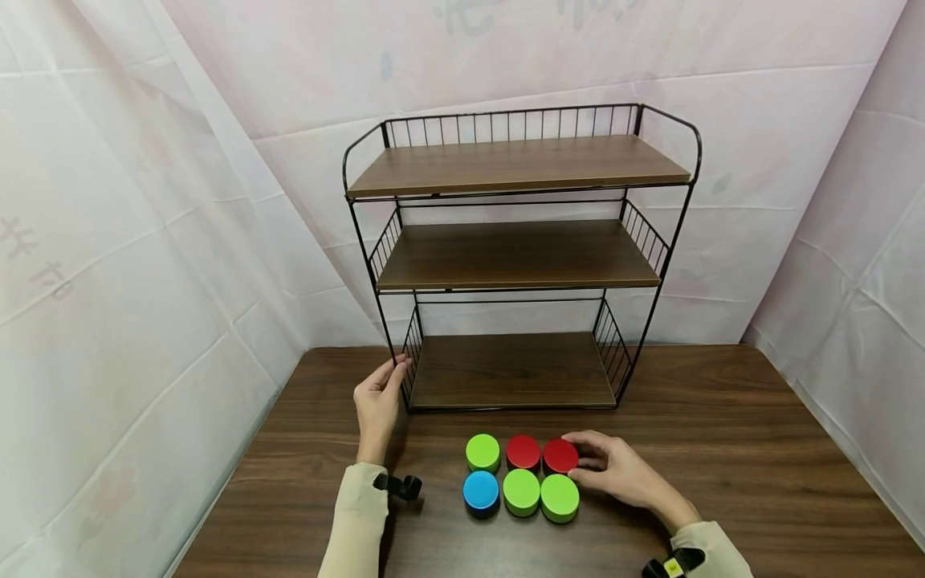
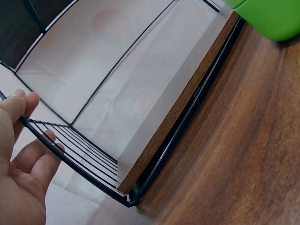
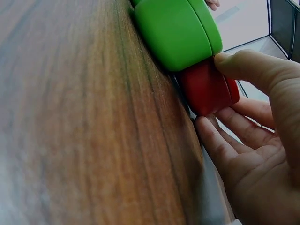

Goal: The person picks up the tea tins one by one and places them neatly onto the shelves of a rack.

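Observation:
My left hand (image 1: 377, 399) pinches the front left post of a three-tier shelf rack (image 1: 516, 285), with thumb and fingers around the black wire in the left wrist view. At the right end of the back row, my right hand (image 1: 620, 468) holds a red round lidded canister (image 1: 560, 456), thumb on the near side and fingers along the outer side. Beside it stand another red canister (image 1: 523, 453) and a green canister (image 1: 482, 453). The front row has a blue canister (image 1: 481, 490) and two green canisters, one in the middle (image 1: 521, 490) and one at right (image 1: 560, 496).
The rack stands at the back of the wooden table (image 1: 730, 449), its brown boards bare. White printed cloth (image 1: 759, 160) hangs behind and along both sides. Each wrist wears a black strap with a small device, the left device (image 1: 409, 487) close to the canisters.

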The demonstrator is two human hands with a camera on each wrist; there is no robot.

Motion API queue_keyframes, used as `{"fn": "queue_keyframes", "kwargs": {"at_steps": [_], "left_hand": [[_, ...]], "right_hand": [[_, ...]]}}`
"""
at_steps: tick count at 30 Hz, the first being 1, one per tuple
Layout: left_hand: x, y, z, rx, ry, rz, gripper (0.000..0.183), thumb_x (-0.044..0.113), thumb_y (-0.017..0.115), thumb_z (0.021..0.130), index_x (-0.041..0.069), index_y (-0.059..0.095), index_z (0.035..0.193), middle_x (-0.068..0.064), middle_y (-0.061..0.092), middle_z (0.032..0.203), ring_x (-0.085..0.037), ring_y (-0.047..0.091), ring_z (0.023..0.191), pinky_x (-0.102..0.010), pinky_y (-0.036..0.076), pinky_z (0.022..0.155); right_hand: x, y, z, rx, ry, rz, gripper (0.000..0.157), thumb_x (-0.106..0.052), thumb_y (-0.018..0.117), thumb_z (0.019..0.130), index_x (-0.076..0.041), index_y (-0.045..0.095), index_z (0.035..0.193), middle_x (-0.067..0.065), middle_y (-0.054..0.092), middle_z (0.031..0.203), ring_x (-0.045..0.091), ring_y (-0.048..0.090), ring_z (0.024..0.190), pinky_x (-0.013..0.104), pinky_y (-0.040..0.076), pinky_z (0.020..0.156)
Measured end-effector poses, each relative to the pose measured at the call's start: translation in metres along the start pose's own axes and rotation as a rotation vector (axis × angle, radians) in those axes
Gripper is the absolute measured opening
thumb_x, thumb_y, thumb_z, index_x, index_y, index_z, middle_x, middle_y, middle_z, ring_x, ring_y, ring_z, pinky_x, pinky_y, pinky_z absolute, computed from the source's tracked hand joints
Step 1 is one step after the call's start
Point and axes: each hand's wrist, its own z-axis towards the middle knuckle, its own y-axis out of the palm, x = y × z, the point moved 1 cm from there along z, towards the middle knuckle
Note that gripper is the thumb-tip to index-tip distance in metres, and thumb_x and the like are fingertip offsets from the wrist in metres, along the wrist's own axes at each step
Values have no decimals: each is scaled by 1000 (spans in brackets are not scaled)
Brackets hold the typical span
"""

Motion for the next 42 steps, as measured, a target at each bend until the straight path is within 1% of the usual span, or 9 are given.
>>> {"fn": "queue_keyframes", "kwargs": {"at_steps": [8,10,15,18,22,29,34,38,42], "left_hand": [[0,-1,1,-2,-34,0,20,0,70,97,-12,74,112,-32,73,107,-2,74,98,-13,56,86],[-5,-2,1,-5,-50,11,20,1,70,97,-10,75,113,-30,73,108,-2,74,99,-13,56,87],[-23,-5,4,0,-59,47,20,5,70,97,-4,77,114,-26,75,109,-1,73,102,-13,56,88],[-26,-5,4,2,-56,55,20,9,72,97,0,78,114,-22,76,109,0,72,103,-13,56,89],[-25,-6,4,-2,-50,59,20,11,74,96,1,79,112,-21,77,108,0,72,102,-13,55,89],[-22,-5,5,-10,-51,38,19,8,73,96,-5,78,109,-23,76,107,-3,74,100,-14,56,89],[-21,-3,6,-20,-62,33,21,4,71,96,-11,75,111,-27,75,109,-1,73,100,-13,55,89],[-7,-1,3,-15,-77,30,21,2,71,96,-13,74,111,-28,74,108,-1,74,98,-13,56,88],[4,-1,1,-13,-62,50,22,3,71,96,-13,74,111,-26,75,108,0,73,98,-12,55,87]], "right_hand": [[0,1,2,-6,4,7,51,-21,76,96,-2,58,140,22,61,138,5,64,119,27,58,97],[0,1,2,-8,5,15,51,-21,76,96,-1,58,140,23,61,138,4,64,119,27,57,97],[2,1,1,-8,6,31,51,-20,76,96,-2,58,140,23,62,137,5,65,119,25,57,97],[4,1,1,-6,3,32,50,-20,76,96,-3,58,140,22,62,137,6,65,118,26,57,97],[5,2,1,-5,-6,31,50,-20,76,96,-2,58,140,22,62,136,6,65,119,25,57,97],[6,0,3,2,-26,31,49,-18,76,96,-1,59,138,23,63,134,6,66,117,25,57,96],[8,-4,5,24,-24,10,50,-18,77,95,0,59,138,23,63,134,4,66,115,26,58,96],[8,-8,7,31,-27,-6,50,-18,77,95,0,59,137,22,64,132,4,67,114,26,58,96],[7,-13,11,48,-40,-24,49,-17,77,95,1,60,137,22,65,132,4,67,114,27,58,95]]}}
